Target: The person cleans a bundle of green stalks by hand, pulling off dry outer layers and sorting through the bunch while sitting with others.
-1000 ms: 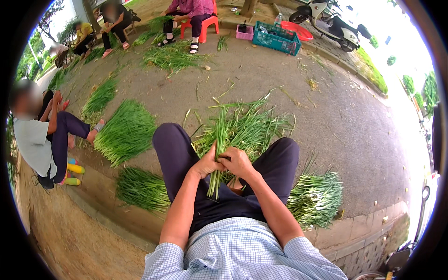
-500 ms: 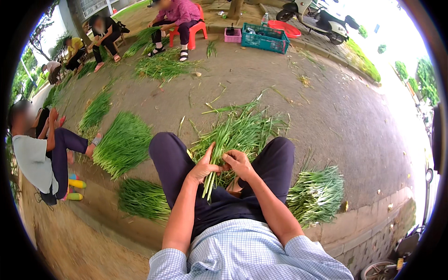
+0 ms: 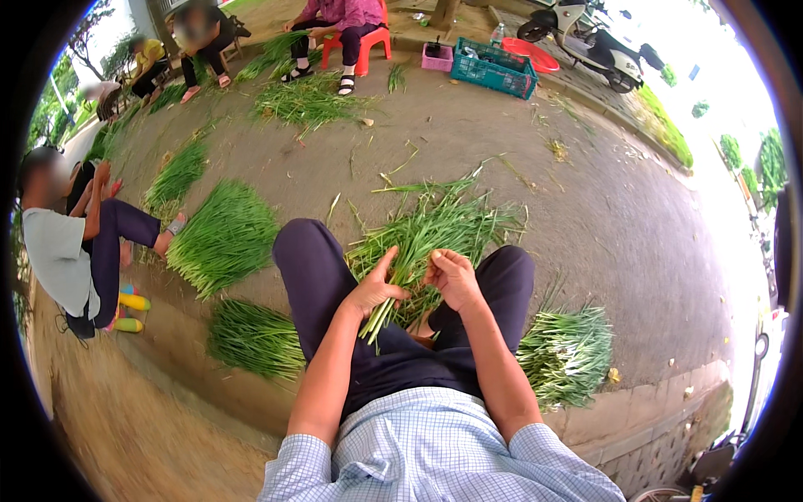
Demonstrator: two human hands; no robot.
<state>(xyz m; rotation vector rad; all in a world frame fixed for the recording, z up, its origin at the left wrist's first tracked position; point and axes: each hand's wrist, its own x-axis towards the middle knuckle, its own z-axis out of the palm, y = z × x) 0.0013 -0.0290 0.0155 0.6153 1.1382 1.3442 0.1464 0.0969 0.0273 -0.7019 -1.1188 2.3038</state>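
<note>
My left hand (image 3: pixel 375 289) is closed round a bunch of green chives (image 3: pixel 380 321), its pale stem ends pointing down toward my lap. Thumb and fingers wrap the stalks between my knees. To its right, my right hand (image 3: pixel 454 279) is raised a little apart from the bunch, fingertips pinched together. Whatever lies in that pinch is too small to make out. Under and beyond both hands spreads a loose heap of chives (image 3: pixel 460 219) on the ground, its leaves tangled in several directions.
Neater piles of chives lie at my left (image 3: pixel 224 241) and beside my right knee (image 3: pixel 569 356). A person in a grey shirt (image 3: pixel 57 255) sits at the left. Farther off are other seated people, a red stool (image 3: pixel 381 42), a teal crate (image 3: pixel 495 71), a pink basket (image 3: pixel 437 57) and a scooter (image 3: pixel 585 46).
My right hand has pulled away from the bunch to the right, fingers still pinched. The left hand keeps its hold on the chives. The whole view has shifted slightly.
</note>
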